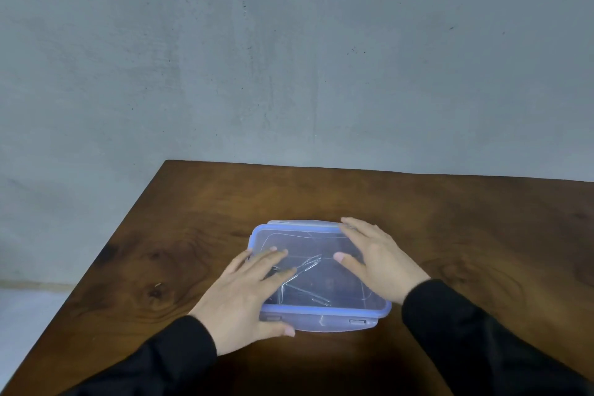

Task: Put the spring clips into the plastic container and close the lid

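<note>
A clear plastic container (321, 320) with a blue-rimmed lid (308, 241) sits on the wooden table, lid lying on top. Thin metal spring clips (305, 280) show through the clear lid, inside the box. My left hand (247, 296) lies flat on the lid's left side, fingers spread, thumb along the front wall near the left latch. My right hand (376, 259) rests flat on the lid's right side, fingers reaching to the far right corner. The front flap's right latch (357, 321) is visible; the left latch is partly under my thumb.
The dark wooden table (450, 235) ends at a far edge against a grey concrete wall (289, 58), and its left edge runs diagonally with floor beyond. Black sleeves cover both forearms.
</note>
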Motion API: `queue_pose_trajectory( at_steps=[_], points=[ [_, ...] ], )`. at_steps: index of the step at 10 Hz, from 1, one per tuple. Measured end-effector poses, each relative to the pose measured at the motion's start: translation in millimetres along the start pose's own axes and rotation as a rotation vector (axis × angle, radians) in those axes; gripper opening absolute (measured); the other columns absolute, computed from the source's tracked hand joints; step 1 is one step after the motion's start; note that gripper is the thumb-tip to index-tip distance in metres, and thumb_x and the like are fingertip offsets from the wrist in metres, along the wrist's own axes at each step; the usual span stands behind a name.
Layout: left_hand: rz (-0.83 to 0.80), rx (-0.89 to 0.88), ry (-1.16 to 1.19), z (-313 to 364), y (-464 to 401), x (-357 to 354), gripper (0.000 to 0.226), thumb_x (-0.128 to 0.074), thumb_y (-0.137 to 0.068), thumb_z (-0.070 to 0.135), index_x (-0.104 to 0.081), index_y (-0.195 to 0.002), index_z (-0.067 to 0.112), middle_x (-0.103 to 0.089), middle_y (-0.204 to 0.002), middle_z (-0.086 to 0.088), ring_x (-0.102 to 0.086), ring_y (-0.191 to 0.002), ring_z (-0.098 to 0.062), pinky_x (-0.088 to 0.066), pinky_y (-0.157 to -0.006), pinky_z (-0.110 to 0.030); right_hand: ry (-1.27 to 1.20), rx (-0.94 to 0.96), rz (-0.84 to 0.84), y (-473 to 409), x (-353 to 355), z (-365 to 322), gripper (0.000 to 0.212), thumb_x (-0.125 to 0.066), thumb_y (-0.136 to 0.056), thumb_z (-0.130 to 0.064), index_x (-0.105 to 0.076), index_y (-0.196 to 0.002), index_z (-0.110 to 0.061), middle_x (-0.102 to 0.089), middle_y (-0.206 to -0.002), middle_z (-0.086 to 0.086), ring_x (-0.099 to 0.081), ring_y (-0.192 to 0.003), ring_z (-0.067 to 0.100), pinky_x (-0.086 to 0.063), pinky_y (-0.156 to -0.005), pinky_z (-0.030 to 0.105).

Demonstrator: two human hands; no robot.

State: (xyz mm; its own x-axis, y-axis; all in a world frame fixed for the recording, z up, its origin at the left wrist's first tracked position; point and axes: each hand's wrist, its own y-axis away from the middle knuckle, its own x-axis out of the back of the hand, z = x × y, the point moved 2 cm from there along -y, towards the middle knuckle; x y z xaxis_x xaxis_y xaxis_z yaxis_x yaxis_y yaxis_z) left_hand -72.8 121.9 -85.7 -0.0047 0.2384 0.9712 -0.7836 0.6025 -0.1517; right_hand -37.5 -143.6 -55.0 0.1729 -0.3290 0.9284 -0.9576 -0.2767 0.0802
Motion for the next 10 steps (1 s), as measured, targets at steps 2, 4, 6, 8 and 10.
queue_pose_trajectory(
  at_steps=[2,4,6,8,10],
  points=[
    [0.026,-0.010,0.027,-2,-6,-11,0.084,-0.052,-0.076,0.083,-0.048,-0.141,0.030,-0.033,-0.159,0.002,-0.017,-0.150,-0.010,-0.006,-0.121,-0.032,-0.001,-0.014,-0.012,-23,-4,-1,0.056,-0.041,-0.106,-0.049,-0.040,-0.156,-0.023,-0.044,-0.155,-0.008,-0.041,-0.139,0.017,-0.030,-0.116,0.032],
    [0.074,-0.004,-0.008,2,-5,-19,0.071,-0.052,-0.085,0.071,-0.053,-0.139,0.025,-0.037,-0.157,-0.003,-0.027,-0.147,-0.015,-0.011,-0.121,-0.036,0.017,-0.018,0.009,-28,-10,1,0.051,-0.038,-0.107,-0.048,-0.045,-0.153,-0.027,-0.053,-0.148,-0.008,-0.046,-0.133,0.015,-0.035,-0.114,0.036],
    [0.105,0.001,-0.048,3,-5,-22,0.069,-0.055,-0.085,0.069,-0.054,-0.138,0.024,-0.039,-0.156,-0.003,-0.030,-0.146,-0.015,-0.012,-0.121,-0.038,0.037,-0.016,0.007,-30,-12,3,0.049,-0.036,-0.107,-0.048,-0.047,-0.151,-0.028,-0.055,-0.144,-0.009,-0.047,-0.131,0.014,-0.035,-0.112,0.036],
    [0.116,-0.006,0.003,3,-6,-19,0.076,-0.058,-0.080,0.075,-0.055,-0.137,0.025,-0.041,-0.155,0.000,-0.029,-0.146,-0.013,-0.008,-0.122,-0.035,0.058,0.012,-0.034,-28,-12,4,0.077,-0.011,-0.095,-0.067,-0.037,-0.157,-0.029,-0.048,-0.154,-0.011,-0.035,-0.144,0.011,-0.019,-0.122,0.037],
    [0.145,0.014,0.204,-4,8,-3,0.088,-0.057,-0.080,0.075,-0.035,-0.150,0.027,-0.019,-0.164,0.012,-0.014,-0.150,-0.008,-0.003,-0.121,-0.034,-0.277,-0.062,0.181,-16,3,23,0.060,-0.035,-0.102,-0.057,-0.037,-0.157,-0.033,-0.024,-0.166,-0.020,-0.018,-0.154,0.006,-0.015,-0.127,0.042]
  ],
)
